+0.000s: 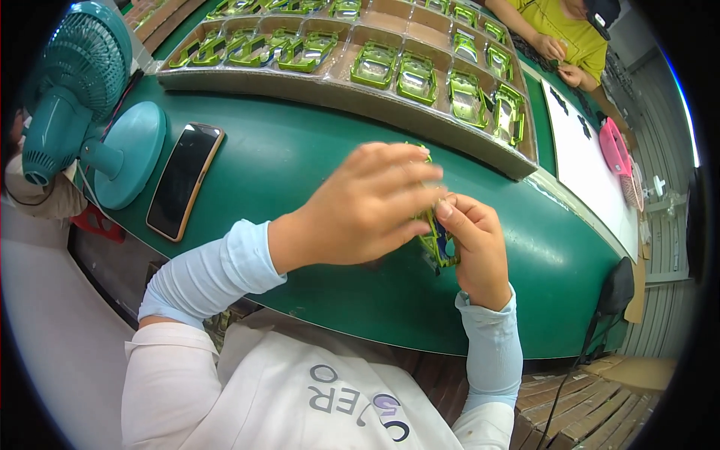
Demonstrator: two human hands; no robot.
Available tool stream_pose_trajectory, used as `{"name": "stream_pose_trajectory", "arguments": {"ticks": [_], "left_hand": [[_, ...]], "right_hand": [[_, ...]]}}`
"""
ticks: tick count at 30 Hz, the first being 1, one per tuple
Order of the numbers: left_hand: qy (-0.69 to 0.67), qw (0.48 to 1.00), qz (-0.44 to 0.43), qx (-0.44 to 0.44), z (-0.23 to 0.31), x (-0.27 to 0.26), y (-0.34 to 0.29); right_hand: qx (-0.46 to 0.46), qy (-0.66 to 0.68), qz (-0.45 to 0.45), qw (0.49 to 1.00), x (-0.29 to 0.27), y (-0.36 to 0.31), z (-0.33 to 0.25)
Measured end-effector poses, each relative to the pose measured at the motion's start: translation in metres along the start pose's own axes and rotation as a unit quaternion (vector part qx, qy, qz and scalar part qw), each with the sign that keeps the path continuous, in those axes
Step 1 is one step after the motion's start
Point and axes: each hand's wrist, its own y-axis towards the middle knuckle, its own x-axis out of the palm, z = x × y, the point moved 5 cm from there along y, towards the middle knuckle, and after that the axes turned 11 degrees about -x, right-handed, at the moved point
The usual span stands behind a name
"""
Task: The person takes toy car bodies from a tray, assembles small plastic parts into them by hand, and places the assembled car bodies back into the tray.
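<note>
Pinching green part (pixel 440 247) between thumb and fingers of right hand (pixel 480 244), just in front of the body, above green worktop (pixel 277 150). Reaching across it with left hand (pixel 360 206): fingers extended, slightly apart, blurred; can't tell if gripping. Best to steady by the edge, go easy on squeeze (probably flexes), keep left fingers out of the sightline. Off left, phone (pixel 184 182), well apart. Beyond, similar green frames (pixel 373 64) in compartments of cardboard tray (pixel 322 94).
</note>
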Motion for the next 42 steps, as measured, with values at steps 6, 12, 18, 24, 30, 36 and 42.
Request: {"name": "stream_pose_trajectory", "arguments": {"ticks": [6,12,18,24,30,36,42], "left_hand": [[0.067,0.995,-0.058,0.050,0.005,0.006,-0.006],[0.085,0.984,-0.087,0.134,0.011,0.012,-0.012],[0.067,0.980,-0.149,0.113,0.006,0.016,-0.017],[0.012,0.992,-0.117,0.044,0.003,0.015,-0.013],[-0.174,0.959,-0.199,-0.104,-0.002,0.017,-0.010],[-0.428,0.827,-0.257,-0.258,-0.015,0.029,-0.019],[-0.536,0.714,-0.286,-0.347,-0.013,0.027,-0.019]], "right_hand": [[-0.013,-0.108,-0.115,0.987,0.011,-0.003,-0.015],[-0.083,-0.398,-0.181,0.895,0.021,-0.007,-0.021],[-0.030,-0.396,-0.203,0.895,0.027,-0.009,-0.015],[-0.029,-0.369,-0.189,0.909,0.015,-0.010,-0.013],[-0.259,-0.218,0.000,0.941,0.006,-0.007,-0.038],[-0.237,-0.158,-0.033,0.958,0.009,-0.012,-0.039],[-0.314,-0.208,-0.001,0.926,0.003,-0.013,-0.041]]}}
